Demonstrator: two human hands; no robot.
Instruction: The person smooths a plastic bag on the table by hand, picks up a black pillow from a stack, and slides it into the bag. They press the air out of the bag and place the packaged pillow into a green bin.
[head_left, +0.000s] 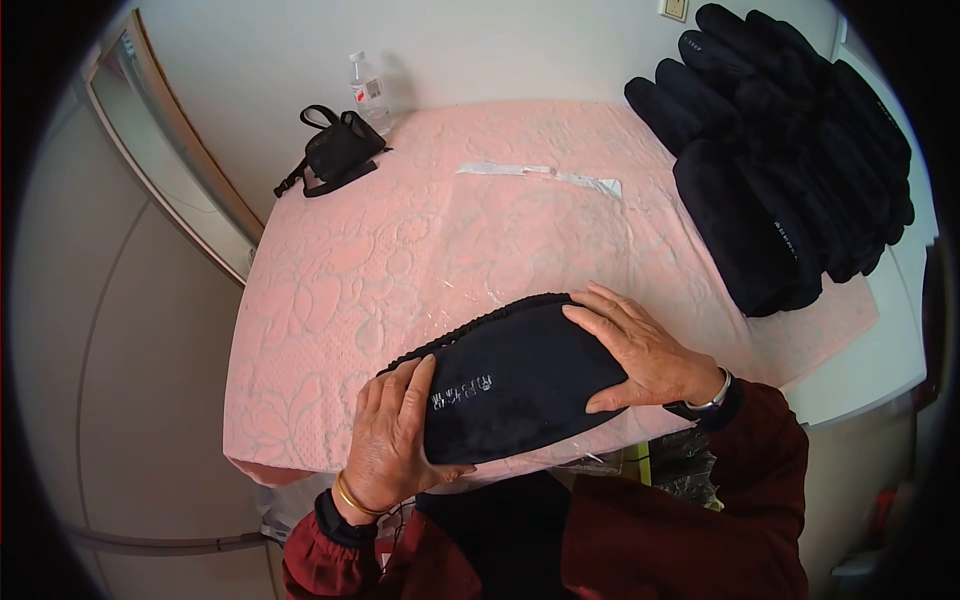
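A black fabric cover with a gathered elastic edge and small white printed characters lies at the table's near edge. My left hand grips its left end, fingers over the top and thumb along the near side. At its right end my right hand has hold of it, fingers on the far edge and thumb on the near one. Beyond the cover a clear plastic bag with a white strip along its far end is spread flat.
A pink patterned cloth covers the table. Several similar black covers are piled at the right. Toward the back left stand a small black strapped pouch and a clear plastic bottle, near the wall.
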